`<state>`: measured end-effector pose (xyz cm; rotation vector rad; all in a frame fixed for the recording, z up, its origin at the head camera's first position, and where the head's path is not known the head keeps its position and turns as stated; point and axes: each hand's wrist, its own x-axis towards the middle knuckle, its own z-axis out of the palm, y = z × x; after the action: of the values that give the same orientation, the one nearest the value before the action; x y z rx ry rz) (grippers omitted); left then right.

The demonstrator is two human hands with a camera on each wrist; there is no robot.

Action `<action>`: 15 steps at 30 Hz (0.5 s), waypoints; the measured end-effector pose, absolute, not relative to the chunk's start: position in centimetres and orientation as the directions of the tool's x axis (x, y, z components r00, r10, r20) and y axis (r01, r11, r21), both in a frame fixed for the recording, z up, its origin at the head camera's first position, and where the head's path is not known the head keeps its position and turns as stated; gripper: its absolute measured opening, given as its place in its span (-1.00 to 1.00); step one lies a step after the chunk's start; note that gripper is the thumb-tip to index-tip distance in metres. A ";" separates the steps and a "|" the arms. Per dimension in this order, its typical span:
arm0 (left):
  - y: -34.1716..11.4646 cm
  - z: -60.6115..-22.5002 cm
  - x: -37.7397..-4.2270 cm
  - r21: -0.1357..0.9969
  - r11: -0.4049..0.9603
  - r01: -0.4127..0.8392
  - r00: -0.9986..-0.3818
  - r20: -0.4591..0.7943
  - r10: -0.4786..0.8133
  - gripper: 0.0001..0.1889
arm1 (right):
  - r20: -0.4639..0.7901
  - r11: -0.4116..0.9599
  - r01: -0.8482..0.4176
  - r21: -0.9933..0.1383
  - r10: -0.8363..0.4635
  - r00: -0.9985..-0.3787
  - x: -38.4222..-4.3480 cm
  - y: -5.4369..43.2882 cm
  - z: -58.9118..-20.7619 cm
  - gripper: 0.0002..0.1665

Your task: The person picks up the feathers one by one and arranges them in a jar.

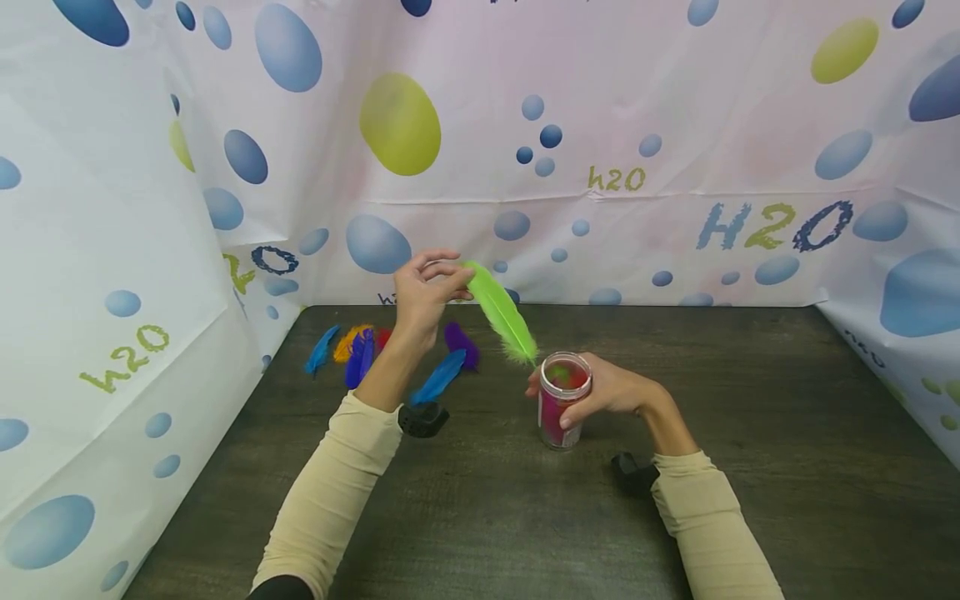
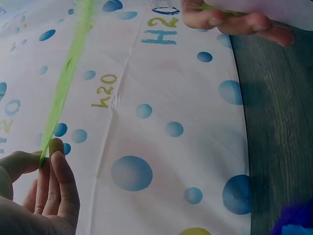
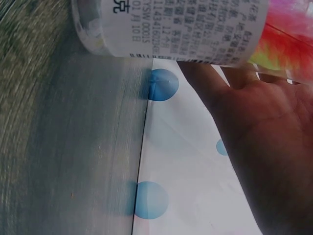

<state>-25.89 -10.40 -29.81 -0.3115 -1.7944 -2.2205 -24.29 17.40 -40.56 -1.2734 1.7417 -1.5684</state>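
A bright green feather hangs slantwise from my left hand, its tip pinched between thumb and fingers. In the left wrist view the pinch on the feather shows clearly. The feather's lower end comes close to the mouth of a clear jar. My right hand grips that jar around its side, thumb in front and fingers behind. Pink, red and green feathers show through the wall of the jar. A white printed label covers part of it in the right wrist view.
Several feathers lie at the table's back left: a light blue one, an orange one, a dark blue one, a purple one and another blue one. A patterned cloth stands behind the dark table.
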 end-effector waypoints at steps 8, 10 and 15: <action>-9.5 -30.1 -25.9 0.912 -0.218 0.348 -0.937 0.341 -0.072 -0.75 | 0.226 -0.087 -0.305 -0.948 -0.860 -0.458 -24.3 17.5 -40.7 -0.33; -9.2 -30.1 -25.8 0.913 -0.209 0.351 -0.936 0.344 -0.069 -0.75 | 0.223 -0.085 -0.302 -0.949 -0.859 -0.461 -24.3 17.5 -40.6 -0.33; -8.4 -30.1 -25.6 0.911 -0.203 0.359 -0.933 0.352 -0.068 -0.76 | 0.224 -0.087 -0.299 -0.950 -0.858 -0.462 -24.2 17.5 -40.4 -0.30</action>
<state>-25.62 -8.43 -30.13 -0.3412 -1.7803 -2.2154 -24.24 17.49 -40.39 -1.2535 1.7245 -1.5786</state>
